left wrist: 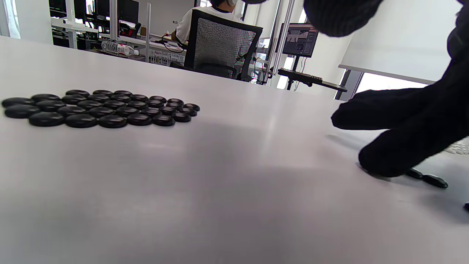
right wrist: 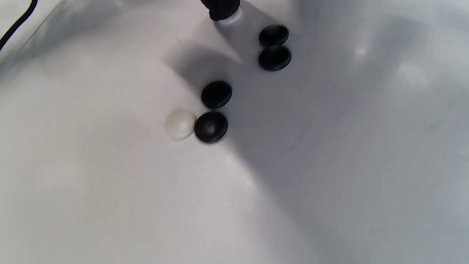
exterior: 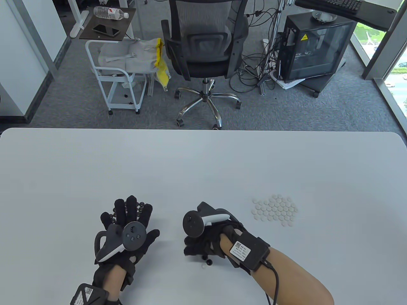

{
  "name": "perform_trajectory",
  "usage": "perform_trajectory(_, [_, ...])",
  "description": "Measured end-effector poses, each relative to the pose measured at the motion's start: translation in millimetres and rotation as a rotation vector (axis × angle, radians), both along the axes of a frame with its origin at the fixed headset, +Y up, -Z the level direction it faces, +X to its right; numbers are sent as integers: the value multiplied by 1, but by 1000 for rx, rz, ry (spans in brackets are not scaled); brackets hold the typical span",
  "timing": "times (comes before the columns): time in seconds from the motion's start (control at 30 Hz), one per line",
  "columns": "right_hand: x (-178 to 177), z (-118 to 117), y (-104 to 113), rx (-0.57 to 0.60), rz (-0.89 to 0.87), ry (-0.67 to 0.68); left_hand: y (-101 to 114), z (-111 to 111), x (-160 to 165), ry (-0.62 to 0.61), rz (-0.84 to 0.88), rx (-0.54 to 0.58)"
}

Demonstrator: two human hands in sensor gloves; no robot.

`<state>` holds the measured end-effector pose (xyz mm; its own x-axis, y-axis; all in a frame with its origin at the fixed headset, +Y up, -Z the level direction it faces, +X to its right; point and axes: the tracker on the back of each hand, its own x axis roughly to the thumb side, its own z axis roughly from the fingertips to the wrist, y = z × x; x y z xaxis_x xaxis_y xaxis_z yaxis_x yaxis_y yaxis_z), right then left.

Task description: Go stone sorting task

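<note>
Sorted white Go stones [exterior: 275, 211] lie in a flat patch at the right. Sorted black stones [left wrist: 99, 108] lie in a flat patch; in the table view my left hand [exterior: 132, 216] is spread flat above them and hides most of them. My right hand [exterior: 195, 249] is curled down over a small mixed group of stones. One fingertip [right wrist: 221, 8] presses a white stone [right wrist: 231, 18]. Several black stones [right wrist: 216, 94] and another white stone [right wrist: 179, 125] lie loose beside it. A black stone [exterior: 208, 262] and a white stone [exterior: 202, 266] show below the hand.
The white table [exterior: 203, 165] has its far edge at mid-frame. An office chair [exterior: 203, 47], a cart [exterior: 120, 73] and a computer case [exterior: 314, 47] stand on the floor beyond it.
</note>
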<state>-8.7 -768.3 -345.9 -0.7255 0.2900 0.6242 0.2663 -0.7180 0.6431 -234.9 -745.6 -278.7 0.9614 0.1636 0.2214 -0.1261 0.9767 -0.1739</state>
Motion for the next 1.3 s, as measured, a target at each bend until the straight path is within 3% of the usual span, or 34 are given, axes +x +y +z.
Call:
perform_trajectory(0.17, [21, -45, 4, 52, 33, -186, 2, 1, -3, 9, 14, 4])
perform_trajectory(0.4, [90, -77, 9, 83, 98, -398, 3, 1, -4, 4, 28, 13])
perform_trajectory(0.57, [130, -81, 10, 79, 126, -504, 2, 1, -2, -3, 18, 16])
perform_trajectory(0.8, [155, -80, 10, 69, 127, -563, 2, 1, -1, -3, 16, 18])
perform_trajectory(1.17, [159, -78, 18, 71, 140, -579, 1, 1, -1, -6, 12, 16])
perform_trajectory(1.3, [138, -66, 30, 107, 102, -445, 1, 0, 0, -6, 10, 10])
